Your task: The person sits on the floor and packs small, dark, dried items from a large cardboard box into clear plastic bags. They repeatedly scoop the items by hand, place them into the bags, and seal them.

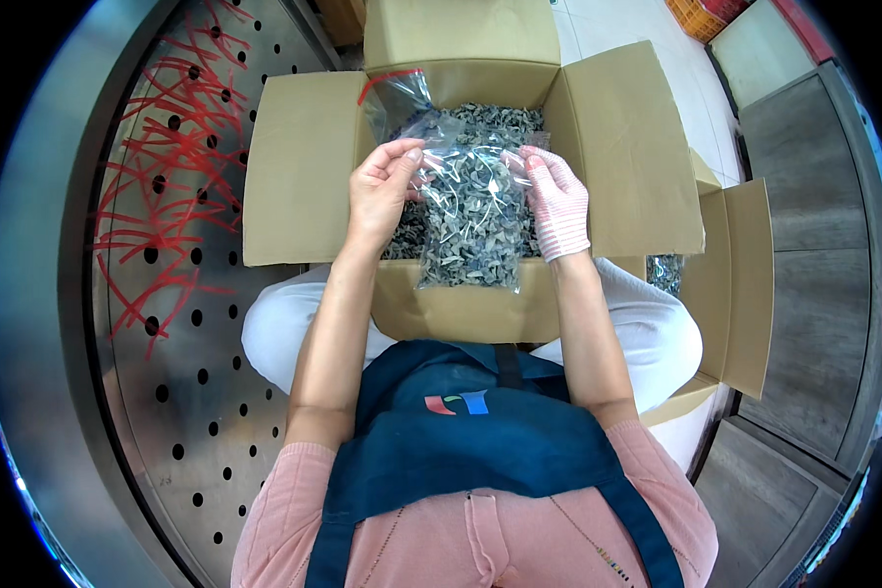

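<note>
My bare left hand (382, 191) pinches the upper left edge of a clear plastic bag (468, 235) filled with small grey-green curled dried pieces. My right hand (559, 201), in a pink-and-white striped glove, is closed on the bag's upper right edge. The bag lies over an open cardboard box (431, 294), which holds more of the dried pieces (500, 118). Just behind my left hand, a clear bag with a red top strip (392, 98) rests in the box's back left corner.
Left stands a perforated steel surface (206, 382) with red strips (167, 216) scattered on it. A second open box (735, 284) with bagged pieces is at my right, beside grey cabinet panels (804, 176). An orange basket (691, 22) sits at the back right of the tiled floor (617, 29).
</note>
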The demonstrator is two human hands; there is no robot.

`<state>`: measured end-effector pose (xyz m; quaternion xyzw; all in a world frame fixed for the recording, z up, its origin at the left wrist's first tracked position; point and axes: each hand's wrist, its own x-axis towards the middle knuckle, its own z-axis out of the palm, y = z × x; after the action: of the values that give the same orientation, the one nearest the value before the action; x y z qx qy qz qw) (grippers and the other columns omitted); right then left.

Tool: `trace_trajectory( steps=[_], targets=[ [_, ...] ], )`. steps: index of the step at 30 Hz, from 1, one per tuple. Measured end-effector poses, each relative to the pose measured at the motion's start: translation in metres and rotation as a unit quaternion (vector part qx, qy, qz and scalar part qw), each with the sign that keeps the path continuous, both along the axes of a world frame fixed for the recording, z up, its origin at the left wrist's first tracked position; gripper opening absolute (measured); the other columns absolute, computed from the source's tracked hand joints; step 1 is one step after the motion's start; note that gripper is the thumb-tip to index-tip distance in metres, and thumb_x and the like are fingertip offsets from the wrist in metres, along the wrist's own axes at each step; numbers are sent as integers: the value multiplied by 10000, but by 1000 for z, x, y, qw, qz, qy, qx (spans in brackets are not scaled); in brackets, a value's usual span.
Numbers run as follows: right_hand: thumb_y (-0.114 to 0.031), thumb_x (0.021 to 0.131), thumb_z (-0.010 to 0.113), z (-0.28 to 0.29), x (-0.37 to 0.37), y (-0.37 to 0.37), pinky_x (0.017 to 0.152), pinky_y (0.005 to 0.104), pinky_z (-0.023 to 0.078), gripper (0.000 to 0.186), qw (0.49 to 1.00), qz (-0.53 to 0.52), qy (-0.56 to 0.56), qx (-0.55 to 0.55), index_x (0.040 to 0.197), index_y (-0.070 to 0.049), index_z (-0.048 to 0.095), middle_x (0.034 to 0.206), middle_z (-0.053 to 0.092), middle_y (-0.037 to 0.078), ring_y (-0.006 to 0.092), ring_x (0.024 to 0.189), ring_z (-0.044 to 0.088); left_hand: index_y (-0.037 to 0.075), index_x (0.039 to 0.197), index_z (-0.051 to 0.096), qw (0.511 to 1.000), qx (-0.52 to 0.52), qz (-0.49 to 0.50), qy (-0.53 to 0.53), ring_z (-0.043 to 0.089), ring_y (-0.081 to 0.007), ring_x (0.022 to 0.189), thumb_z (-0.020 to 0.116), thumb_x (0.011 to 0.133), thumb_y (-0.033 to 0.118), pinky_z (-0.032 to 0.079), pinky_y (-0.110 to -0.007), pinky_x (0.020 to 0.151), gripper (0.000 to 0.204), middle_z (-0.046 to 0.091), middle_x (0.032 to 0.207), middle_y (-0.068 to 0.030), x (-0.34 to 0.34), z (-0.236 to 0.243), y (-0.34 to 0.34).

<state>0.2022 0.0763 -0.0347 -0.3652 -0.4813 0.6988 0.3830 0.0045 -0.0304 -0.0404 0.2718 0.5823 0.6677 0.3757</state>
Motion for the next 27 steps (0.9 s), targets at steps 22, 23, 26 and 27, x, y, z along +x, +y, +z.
trace_trajectory(
  steps=[22,23,26,27],
  targets=[
    [-71,957,580,-11,5,6,792,315,560,73,997,31,73,4,978,-68,650,1009,683,62,180,947,683,70,934,623,995,89,33,41,578,-33,671,522,999,58,467,-181,592,120,711,902,-41,8,-4,-10],
    [-78,964,570,-12,5,7,789,307,553,77,997,31,66,9,982,-70,644,1005,683,62,178,953,681,70,933,618,994,89,35,48,563,-26,659,514,1000,53,462,-179,588,125,710,905,-43,8,-4,-10],
    [-104,978,551,-26,5,13,780,284,534,101,997,42,54,42,995,-73,645,1022,685,66,158,959,666,89,948,621,993,100,32,62,594,-19,699,531,1005,81,465,-166,610,107,738,928,-87,7,-7,-10],
    [-107,979,550,-27,6,14,781,285,534,102,997,43,50,48,997,-68,643,1017,688,66,151,958,661,90,949,619,993,100,37,59,596,-21,695,527,1006,79,466,-167,604,108,736,928,-87,7,-8,-10]
  ],
)
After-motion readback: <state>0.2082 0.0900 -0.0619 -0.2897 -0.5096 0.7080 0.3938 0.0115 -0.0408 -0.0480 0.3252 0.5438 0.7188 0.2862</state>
